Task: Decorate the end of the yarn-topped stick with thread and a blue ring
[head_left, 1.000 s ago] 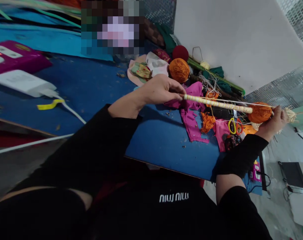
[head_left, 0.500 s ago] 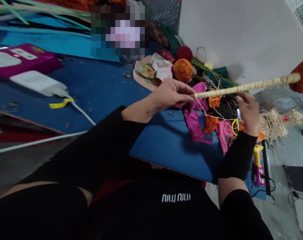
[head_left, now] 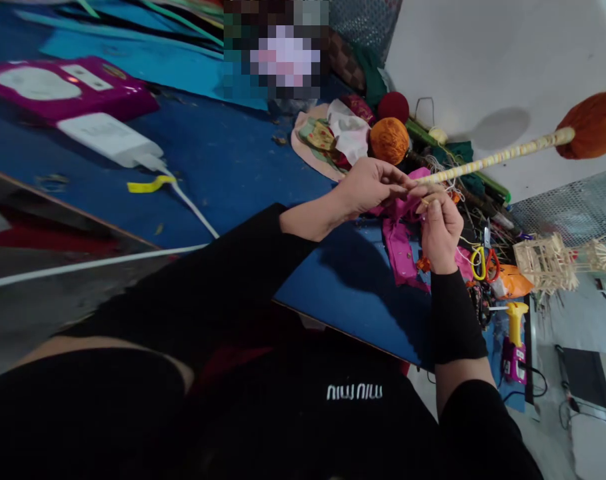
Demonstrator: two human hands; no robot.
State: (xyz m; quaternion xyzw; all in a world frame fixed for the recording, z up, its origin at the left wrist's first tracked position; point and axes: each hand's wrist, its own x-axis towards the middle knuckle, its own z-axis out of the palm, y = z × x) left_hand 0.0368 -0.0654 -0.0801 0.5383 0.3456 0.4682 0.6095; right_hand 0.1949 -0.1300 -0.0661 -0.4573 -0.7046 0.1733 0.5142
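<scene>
A long stick (head_left: 497, 157) wrapped in yellow and white bands slants up to the right, with an orange ball (head_left: 591, 125) on its far end. My left hand (head_left: 370, 185) pinches the stick's near end. Close beside it, my right hand (head_left: 440, 223) has its fingers closed at the same end, by the yarn; what exactly lies between them is too small to tell. Pink cloth (head_left: 400, 250) lies on the blue table (head_left: 233, 157) below the hands.
Scissors (head_left: 479, 261), an orange bag (head_left: 513, 281) and a yellow glue gun (head_left: 516, 323) lie at the right. A pink power strip (head_left: 73, 90) with a white charger (head_left: 110, 139) is at the left. Another orange ball (head_left: 389, 141) sits behind my hands. Stick frames (head_left: 545, 261) stand at far right.
My right hand has moved left, up to my left hand, and its fingers have closed. The stick's ball end has risen slightly. The whole view has shifted a little.
</scene>
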